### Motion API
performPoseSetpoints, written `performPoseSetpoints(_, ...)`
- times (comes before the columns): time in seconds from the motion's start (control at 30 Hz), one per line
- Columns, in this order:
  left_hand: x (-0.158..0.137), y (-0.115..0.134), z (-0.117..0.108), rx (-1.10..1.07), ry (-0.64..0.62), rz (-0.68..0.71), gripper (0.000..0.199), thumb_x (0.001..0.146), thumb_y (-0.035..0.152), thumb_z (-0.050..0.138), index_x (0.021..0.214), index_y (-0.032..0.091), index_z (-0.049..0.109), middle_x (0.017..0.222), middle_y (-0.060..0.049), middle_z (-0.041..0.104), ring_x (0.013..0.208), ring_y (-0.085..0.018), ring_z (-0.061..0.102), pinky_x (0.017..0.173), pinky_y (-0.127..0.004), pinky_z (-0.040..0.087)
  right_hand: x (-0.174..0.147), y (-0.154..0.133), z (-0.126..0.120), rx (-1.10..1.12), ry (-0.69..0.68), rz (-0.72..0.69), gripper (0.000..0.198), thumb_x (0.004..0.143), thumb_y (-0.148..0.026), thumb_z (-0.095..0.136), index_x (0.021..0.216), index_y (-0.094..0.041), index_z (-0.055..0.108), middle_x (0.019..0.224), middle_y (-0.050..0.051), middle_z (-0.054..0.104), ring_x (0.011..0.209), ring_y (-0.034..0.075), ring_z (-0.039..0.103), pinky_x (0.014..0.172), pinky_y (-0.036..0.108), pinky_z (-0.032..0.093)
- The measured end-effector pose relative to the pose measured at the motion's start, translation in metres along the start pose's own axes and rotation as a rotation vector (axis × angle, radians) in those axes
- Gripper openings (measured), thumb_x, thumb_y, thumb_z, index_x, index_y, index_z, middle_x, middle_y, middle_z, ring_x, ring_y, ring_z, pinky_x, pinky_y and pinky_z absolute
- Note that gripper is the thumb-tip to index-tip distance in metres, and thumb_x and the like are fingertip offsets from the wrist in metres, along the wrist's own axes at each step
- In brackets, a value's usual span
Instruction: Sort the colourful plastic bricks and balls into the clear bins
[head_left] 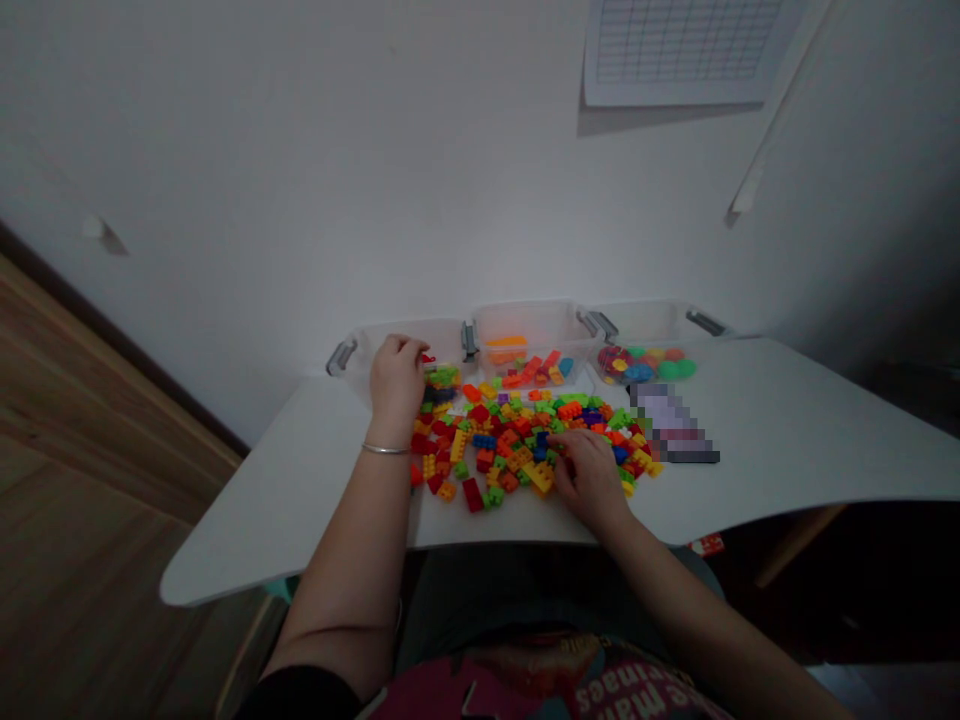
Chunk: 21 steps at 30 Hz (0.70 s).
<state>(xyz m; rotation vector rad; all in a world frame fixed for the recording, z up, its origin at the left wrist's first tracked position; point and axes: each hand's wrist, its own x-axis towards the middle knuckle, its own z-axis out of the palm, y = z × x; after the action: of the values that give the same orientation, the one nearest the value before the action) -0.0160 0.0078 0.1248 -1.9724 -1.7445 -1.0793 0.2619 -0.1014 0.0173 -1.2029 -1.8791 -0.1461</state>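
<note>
Over the left clear bin point(360, 350), my left hand point(397, 375) has its fingers bent together, with a small red toy brick point(428, 358) at the fingertips. Green, yellow and dark bricks point(442, 380) lie inside that bin. A heap of colourful toy bricks point(517, 455) spreads across the table in front of me. At its right side rests my right hand point(592, 475), palm down, its fingertips closed at a dark blue brick point(541, 446). The underside of the right fingers is partly hidden.
The middle clear bin point(532, 325) holds orange, red and blue pieces. In the right bin point(645, 320) are round colourful pieces. A blurred phone-like slab point(675, 425) lies right of the heap on the white table point(787, 430). Behind stands a wall with a printed sheet point(679, 50).
</note>
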Motion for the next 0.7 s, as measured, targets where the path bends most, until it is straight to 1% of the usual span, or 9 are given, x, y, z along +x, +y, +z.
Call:
performPoseSetpoints(0.1, -0.002, -0.010, 0.002, 0.116, -0.081, -0.030, 0.029, 0.086, 0.017, 0.044, 0.094, 0.016, 0.072, 0.100, -0.011, 0.065, 0.093, -0.024, 0.061, 0.081, -0.034, 0.047, 0.000, 0.000, 0.000, 0.000, -0.009, 0.008, 0.028, 0.080, -0.010, 0.050, 0.103, -0.018, 0.062, 0.097, 0.008, 0.068, 0.098, 0.026, 0.058, 0.088, 0.042, 0.045)
performPoseSetpoints(0.23, -0.006, -0.013, 0.012, 0.210, -0.148, -0.023, 0.035, 0.089, 0.021, 0.038, 0.094, 0.013, 0.071, 0.096, -0.015, 0.068, 0.091, -0.026, 0.062, 0.081, -0.036, 0.046, -0.001, 0.002, 0.001, 0.003, -0.010, 0.017, 0.029, 0.079, -0.010, 0.050, 0.103, -0.019, 0.063, 0.097, 0.008, 0.068, 0.098, 0.026, 0.058, 0.089, 0.042, 0.045)
performPoseSetpoints(0.33, -0.008, -0.012, 0.018, 0.294, -0.172, 0.004, 0.042, 0.093, 0.027, 0.032, 0.089, 0.011, 0.071, 0.091, -0.017, 0.069, 0.090, -0.028, 0.062, 0.086, -0.041, 0.043, -0.001, 0.002, 0.001, 0.005, -0.005, 0.016, 0.029, 0.079, -0.010, 0.050, 0.103, -0.019, 0.063, 0.096, 0.008, 0.068, 0.098, 0.026, 0.058, 0.089, 0.042, 0.045)
performPoseSetpoints(0.4, -0.009, -0.010, 0.020, 0.313, -0.168, 0.020, 0.046, 0.095, 0.030, 0.030, 0.090, 0.012, 0.071, 0.092, -0.017, 0.070, 0.094, -0.030, 0.061, 0.091, -0.045, 0.040, -0.001, 0.002, 0.001, 0.009, -0.008, 0.012, 0.029, 0.079, -0.010, 0.050, 0.103, -0.019, 0.063, 0.096, 0.007, 0.068, 0.098, 0.026, 0.058, 0.089, 0.042, 0.045)
performPoseSetpoints(0.5, -0.011, -0.009, 0.021, 0.281, -0.174, 0.023, 0.046, 0.095, 0.035, 0.031, 0.096, 0.012, 0.071, 0.098, -0.018, 0.070, 0.100, -0.032, 0.059, 0.099, -0.050, 0.036, -0.001, 0.002, 0.000, 0.009, -0.012, 0.014, 0.030, 0.079, -0.010, 0.050, 0.104, -0.020, 0.063, 0.097, 0.008, 0.068, 0.098, 0.026, 0.058, 0.089, 0.042, 0.045)
performPoseSetpoints(0.57, -0.013, -0.008, 0.019, 0.222, -0.165, 0.020, 0.043, 0.094, 0.037, 0.035, 0.105, 0.013, 0.069, 0.106, -0.017, 0.069, 0.107, -0.032, 0.057, 0.106, -0.052, 0.030, -0.001, 0.002, -0.001, 0.010, -0.012, 0.017, 0.030, 0.079, -0.010, 0.050, 0.104, -0.020, 0.063, 0.097, 0.008, 0.068, 0.099, 0.026, 0.058, 0.089, 0.042, 0.045)
performPoseSetpoints(0.67, -0.021, 0.000, 0.014, 0.120, -0.100, 0.017, 0.040, 0.090, 0.033, 0.044, 0.122, 0.016, 0.062, 0.124, -0.014, 0.063, 0.118, -0.032, 0.051, 0.112, -0.055, 0.023, 0.001, 0.003, 0.000, 0.007, -0.015, 0.012, 0.029, 0.080, -0.010, 0.050, 0.103, -0.018, 0.063, 0.096, 0.008, 0.069, 0.097, 0.026, 0.058, 0.088, 0.042, 0.046)
performPoseSetpoints(0.7, -0.025, 0.005, 0.013, 0.090, -0.077, 0.019, 0.040, 0.089, 0.031, 0.047, 0.124, 0.017, 0.060, 0.127, -0.013, 0.061, 0.121, -0.032, 0.050, 0.112, -0.055, 0.023, 0.001, 0.003, 0.000, 0.005, -0.017, 0.010, 0.028, 0.080, -0.011, 0.050, 0.103, -0.018, 0.063, 0.096, 0.008, 0.069, 0.097, 0.026, 0.058, 0.088, 0.042, 0.046)
